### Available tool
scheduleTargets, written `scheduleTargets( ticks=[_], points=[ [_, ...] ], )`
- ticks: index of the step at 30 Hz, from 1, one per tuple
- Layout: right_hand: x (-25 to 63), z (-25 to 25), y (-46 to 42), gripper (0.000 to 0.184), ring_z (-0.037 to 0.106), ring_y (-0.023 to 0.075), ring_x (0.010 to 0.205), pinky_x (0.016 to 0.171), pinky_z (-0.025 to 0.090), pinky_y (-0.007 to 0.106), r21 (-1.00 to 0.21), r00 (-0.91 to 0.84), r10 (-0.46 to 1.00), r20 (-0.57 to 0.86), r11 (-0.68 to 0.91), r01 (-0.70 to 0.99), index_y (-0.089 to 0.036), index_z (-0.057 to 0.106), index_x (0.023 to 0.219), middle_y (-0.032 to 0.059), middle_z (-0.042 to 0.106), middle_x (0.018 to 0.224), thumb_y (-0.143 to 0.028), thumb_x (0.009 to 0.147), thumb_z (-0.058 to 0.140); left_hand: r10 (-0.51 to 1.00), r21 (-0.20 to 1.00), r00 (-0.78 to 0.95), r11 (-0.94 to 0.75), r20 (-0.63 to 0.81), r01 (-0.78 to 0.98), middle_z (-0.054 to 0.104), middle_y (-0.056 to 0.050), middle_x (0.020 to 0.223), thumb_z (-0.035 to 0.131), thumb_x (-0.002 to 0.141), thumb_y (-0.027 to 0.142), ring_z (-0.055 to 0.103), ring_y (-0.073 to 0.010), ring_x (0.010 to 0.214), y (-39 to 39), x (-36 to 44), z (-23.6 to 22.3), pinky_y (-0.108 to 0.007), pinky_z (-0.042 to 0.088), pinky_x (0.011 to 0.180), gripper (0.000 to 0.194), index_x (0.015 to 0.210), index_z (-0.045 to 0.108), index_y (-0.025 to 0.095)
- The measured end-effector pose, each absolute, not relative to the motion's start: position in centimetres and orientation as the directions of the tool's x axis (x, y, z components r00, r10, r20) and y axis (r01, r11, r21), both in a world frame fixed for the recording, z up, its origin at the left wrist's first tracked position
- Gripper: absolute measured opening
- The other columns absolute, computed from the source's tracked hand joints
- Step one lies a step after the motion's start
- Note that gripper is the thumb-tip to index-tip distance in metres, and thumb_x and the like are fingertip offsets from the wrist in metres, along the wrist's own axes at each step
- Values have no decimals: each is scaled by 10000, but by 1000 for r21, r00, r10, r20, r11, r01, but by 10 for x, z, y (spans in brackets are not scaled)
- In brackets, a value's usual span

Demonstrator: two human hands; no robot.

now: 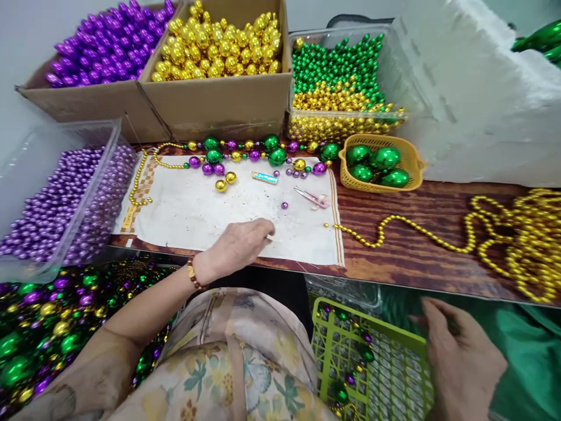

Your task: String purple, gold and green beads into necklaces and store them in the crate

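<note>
Over the front of a white towel (193, 204), my left hand (241, 245) is closed in a pinch; what its fingertips hold, if anything, is too small to name. A thin, faint line lies beside it on the towel. Low on the right, my right hand (464, 356) hangs past the table edge, its fingers curled together and slightly blurred. I cannot make out anything between them. Nearest the left hand lies a small purple bead (284, 205). Pink-handled thread snips (312, 197) rest beyond it, near a small blue-and-white packet (265, 177). A strung bead garland (236, 156) runs along the towel's back.
Boxes of purple beads (109, 44) and gold beads (219, 47) stand behind. Clear bins hold green and gold beads (337, 76) and small purple beads (56, 199). A yellow basket (381, 182) holds large green balls. Gold bead chain (534, 245) lies right; a green crate (372, 321) sits below.
</note>
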State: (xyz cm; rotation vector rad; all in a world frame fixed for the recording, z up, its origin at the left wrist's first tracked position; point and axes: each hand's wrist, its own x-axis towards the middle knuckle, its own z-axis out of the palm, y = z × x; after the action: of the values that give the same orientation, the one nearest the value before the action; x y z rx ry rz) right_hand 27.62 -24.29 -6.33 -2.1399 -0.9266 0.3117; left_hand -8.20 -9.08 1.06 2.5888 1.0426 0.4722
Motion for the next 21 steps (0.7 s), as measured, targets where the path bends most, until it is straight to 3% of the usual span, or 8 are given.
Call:
scheduleTargets(
  ticks=[2, 4, 7, 11, 15, 18, 21],
  points=[
    [227, -48, -210, 247, 708, 265, 730, 763, 549, 459, -792, 493, 832, 255, -113, 600, -256, 750, 923, 122, 737, 852, -481, 878, 658, 675, 372, 733, -705, 88, 604, 714, -52, 960, 500, 987, 143, 684, -158, 817, -92, -72, 12, -259, 448, 643, 70, 1036, 536, 178],
    [175, -37, -180, 247, 734, 256, 939, 872, 581, 422, -796, 110, 943, 315, 199, 572, -239, 769, 1035, 101, 767, 1015, -412, 941, 621, 654, 367, 756, -708, 20, 603, 713, -52, 962, 495, 978, 129, 689, -169, 827, -93, -66, 11, -265, 438, 635, 90, 1049, 521, 178],
    [117, -36, -150, 233, 739, 219, 962, 848, 603, 341, -798, -147, 915, 376, 400, 450, -242, 761, 1095, 90, 763, 1072, -305, 995, 560, 669, 392, 742, -675, -30, 625, 706, -52, 975, 487, 976, 129, 686, -181, 832, -92, -69, 7, -275, 450, 660, 95, 1052, 505, 182],
    [103, -51, -136, 247, 732, 194, 805, 683, 577, 283, -793, -247, 927, 283, 371, 483, -259, 762, 1017, 60, 752, 906, -304, 1015, 519, 650, 453, 756, -652, -79, 608, 701, -41, 940, 498, 979, 140, 670, -178, 788, -84, -81, -4, -276, 474, 671, 67, 1012, 529, 188],
    [132, -61, -140, 274, 669, 173, 626, 589, 524, 269, -862, -63, 990, 129, 143, 486, -234, 732, 866, 44, 712, 751, -404, 987, 554, 653, 547, 747, -674, 127, 496, 700, -86, 1025, 581, 991, 258, 673, -205, 958, -48, -81, -12, -314, 532, 824, 119, 1060, 596, 162],
    [151, -61, -148, 331, 602, 158, 502, 507, 493, 263, -962, 174, 983, -63, -106, 252, -203, 671, 828, 17, 644, 621, -510, 939, 611, 760, 616, 597, -605, 257, 505, 698, -80, 1012, 563, 1006, 283, 665, -190, 943, -8, -73, -16, -335, 536, 844, 143, 1036, 624, 157],
    [153, -63, -155, 341, 558, 137, 459, 468, 472, 248, -985, 298, 944, -144, -167, 52, -192, 643, 866, -7, 604, 607, -529, 918, 637, 790, 612, 558, -577, 252, 541, 702, -66, 999, 546, 998, 216, 658, -175, 892, 29, -55, -18, -341, 538, 832, 110, 1026, 636, 159]
  ],
)
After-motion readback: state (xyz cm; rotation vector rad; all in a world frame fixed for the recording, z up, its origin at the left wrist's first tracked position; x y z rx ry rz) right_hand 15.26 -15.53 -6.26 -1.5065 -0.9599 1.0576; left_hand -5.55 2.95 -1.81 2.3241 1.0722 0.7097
